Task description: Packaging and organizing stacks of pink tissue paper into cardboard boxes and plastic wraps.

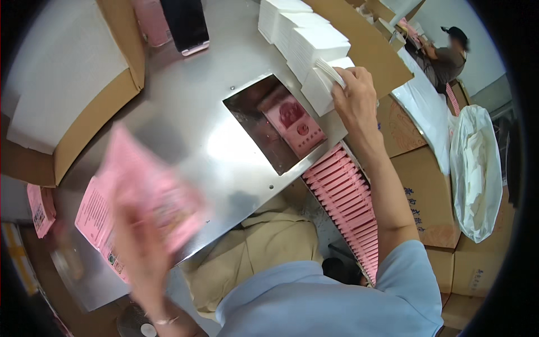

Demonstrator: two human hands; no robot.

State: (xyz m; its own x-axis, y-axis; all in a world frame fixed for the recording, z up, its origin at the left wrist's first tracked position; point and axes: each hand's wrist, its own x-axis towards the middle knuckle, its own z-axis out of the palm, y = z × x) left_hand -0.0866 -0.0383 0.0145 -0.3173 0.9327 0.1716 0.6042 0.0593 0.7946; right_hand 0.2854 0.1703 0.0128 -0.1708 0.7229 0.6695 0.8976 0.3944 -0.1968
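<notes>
Pinching white sheets (328, 71): right fingers (350, 78) | left hand (140, 242): blurred against pink bag (133, 168), grip unclear

At 11 o'clock stands a black rectangular smartphone (184, 23); toward 10, an open brown cardboard box (94, 123). At 2 o'clock sits a person in dark clothes and a black cap (449, 63). Toward 3, a translucent white plastic bag (489, 154) hangs beside stacked brown cardboard cartons (426, 168).

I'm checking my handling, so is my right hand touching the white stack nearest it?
Touching. The head view shows the right hand with its fingertips against the edge of the white stack, no gap between.
</notes>
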